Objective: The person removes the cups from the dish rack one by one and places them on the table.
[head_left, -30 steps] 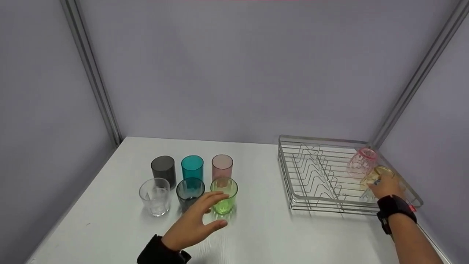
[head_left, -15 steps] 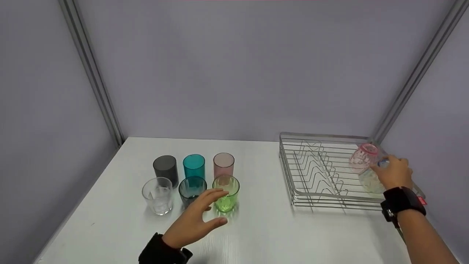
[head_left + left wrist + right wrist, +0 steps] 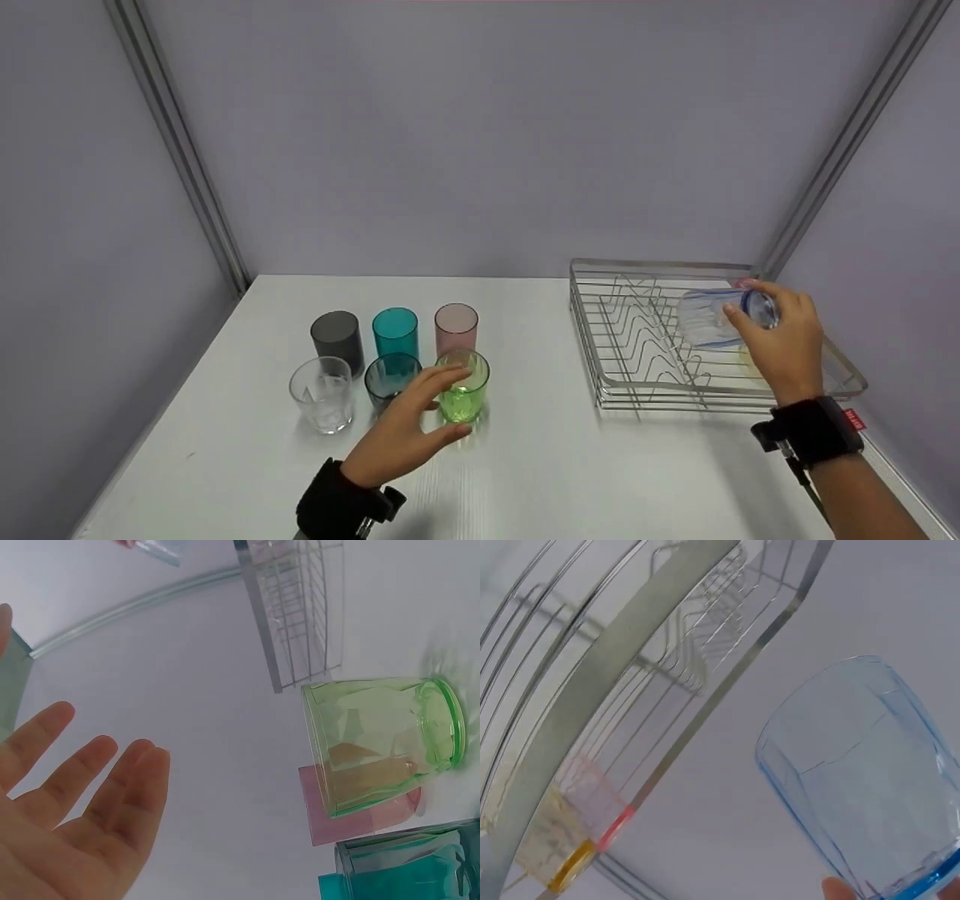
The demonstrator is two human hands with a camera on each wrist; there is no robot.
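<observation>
My right hand [image 3: 791,337] grips a clear, blue-tinted drinking glass [image 3: 709,319] near its base. The glass lies tipped on its side in the air over the wire dish rack [image 3: 675,388], mouth pointing left. In the right wrist view its blue base [image 3: 930,874] shows by the fingertips. My left hand [image 3: 405,431] is held with fingers extended and thumb apart, holding nothing. It is close in front of the green glass [image 3: 463,401], overlapping it in the head view. In the left wrist view the green glass [image 3: 382,742] stands beyond the fingers.
Upright by the green glass are a clear glass [image 3: 324,397], a smoky glass [image 3: 386,382], a dark grey cup [image 3: 337,341], a teal glass [image 3: 395,334] and a pink glass [image 3: 456,330]. Yellow [image 3: 551,840] and pink-rimmed [image 3: 596,799] glasses sit in the rack. Walls enclose the table.
My right hand has lifted the blue-tinted glass from the right side of the rack and tipped it leftward. The yellow and pink-rimmed glasses stay behind. My left hand has barely moved.
</observation>
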